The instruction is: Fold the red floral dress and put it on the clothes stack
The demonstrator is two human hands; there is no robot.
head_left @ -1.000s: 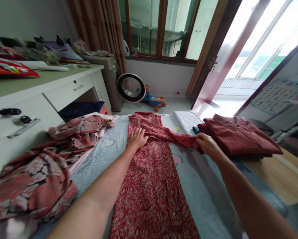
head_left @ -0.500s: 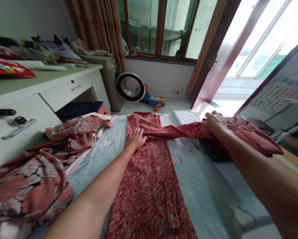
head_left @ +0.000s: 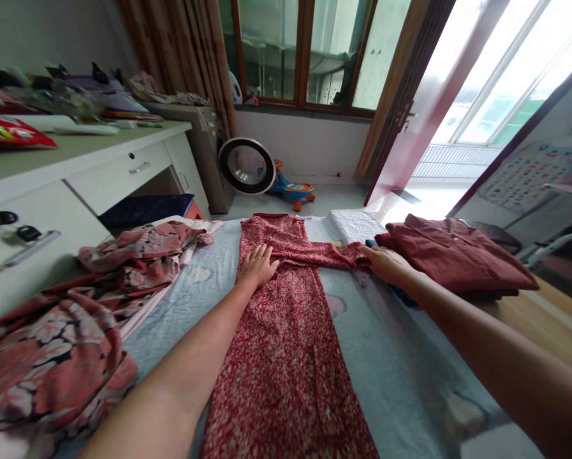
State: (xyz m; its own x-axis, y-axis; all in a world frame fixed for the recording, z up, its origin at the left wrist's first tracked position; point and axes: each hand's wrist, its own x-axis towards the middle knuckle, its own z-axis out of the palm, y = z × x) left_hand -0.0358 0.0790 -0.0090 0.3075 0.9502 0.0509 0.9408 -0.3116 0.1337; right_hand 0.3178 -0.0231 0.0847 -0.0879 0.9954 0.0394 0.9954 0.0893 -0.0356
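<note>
While the left hand [head_left: 259, 266] presses flat on one red speckled garment [head_left: 286, 338], the right hand [head_left: 385, 263] pinches one sleeve [head_left: 331, 255].

The garment lies near to far along the middle of a pale blue sheet [head_left: 376, 357], its sleeve stretched right; the right fingers clamp the sleeve's end, partly hiding it, and the left hand lies uncurled, gripping nothing. One heap of floral cloth [head_left: 60, 350] crowds the left side; one stack of folded maroon clothing [head_left: 458, 258] sits right, partly behind the right forearm. Beyond the sheet's far edge are one open round door [head_left: 246, 166] and one blue-and-orange toy [head_left: 293, 190].
</note>
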